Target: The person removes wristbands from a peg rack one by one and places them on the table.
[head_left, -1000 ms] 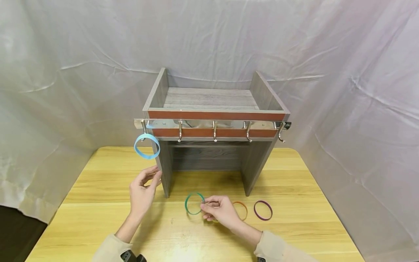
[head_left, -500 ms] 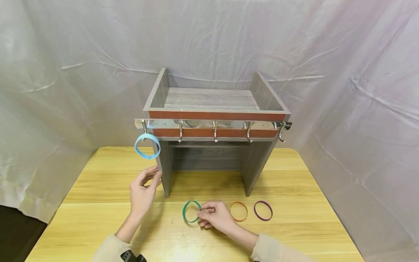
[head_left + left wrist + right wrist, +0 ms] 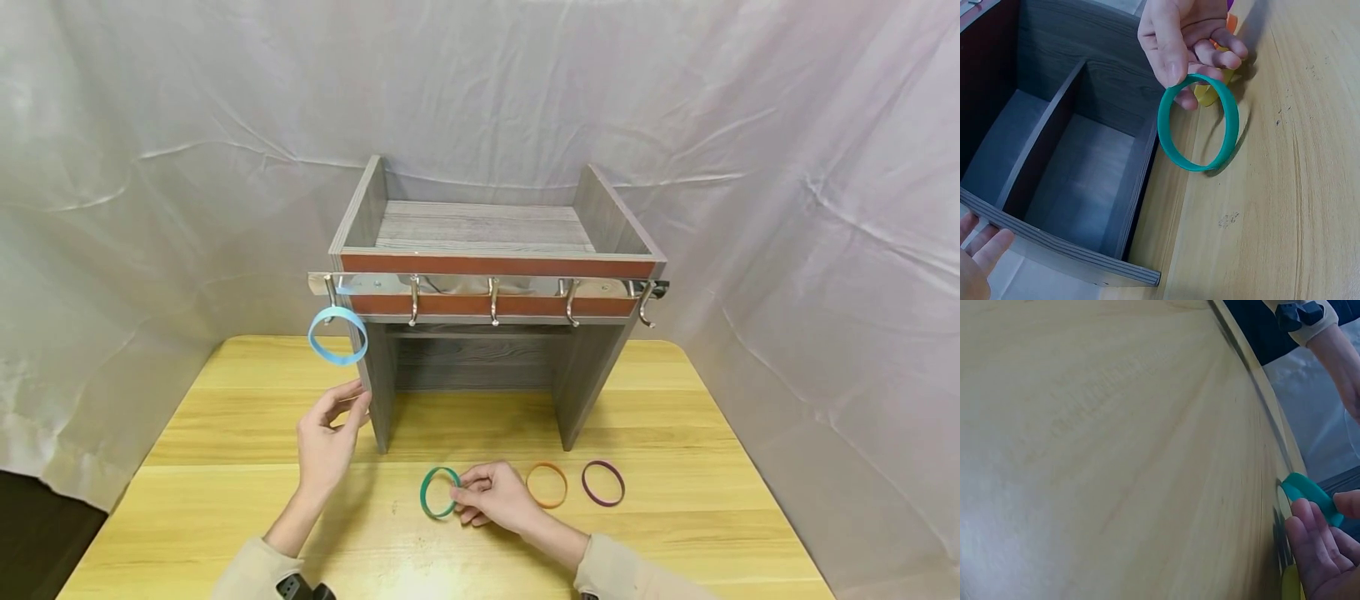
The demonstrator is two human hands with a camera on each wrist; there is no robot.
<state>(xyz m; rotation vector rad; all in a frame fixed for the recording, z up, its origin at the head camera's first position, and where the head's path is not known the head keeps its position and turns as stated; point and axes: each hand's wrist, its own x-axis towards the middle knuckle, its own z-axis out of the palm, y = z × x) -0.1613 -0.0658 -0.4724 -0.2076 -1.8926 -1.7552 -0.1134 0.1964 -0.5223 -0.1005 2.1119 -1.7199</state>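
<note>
My right hand [image 3: 495,497] pinches a green silicone wristband [image 3: 424,493] by its right edge, close over the table. In the left wrist view the green wristband [image 3: 1230,119] stands tilted, with thumb and fingers at its upper rim. A yellow wristband [image 3: 1208,95] lies under that hand, hidden from the head view. My left hand [image 3: 327,433] rests its fingertips against the outside of the left side panel [image 3: 381,400] of a grey wooden shelf unit, near its front edge. A light blue wristband [image 3: 337,359] hangs from the leftmost hook, above this hand.
A metal rail [image 3: 457,285] with several hooks runs across the shelf's front. Orange [image 3: 547,506] and purple [image 3: 602,502] wristbands lie on the wooden table [image 3: 705,500], right of my right hand. Pale curtains [image 3: 480,100] enclose the back and sides.
My right hand has moved left and a little nearer to me with the green wristband, which has dropped lower. The left hand has stayed at the panel.
</note>
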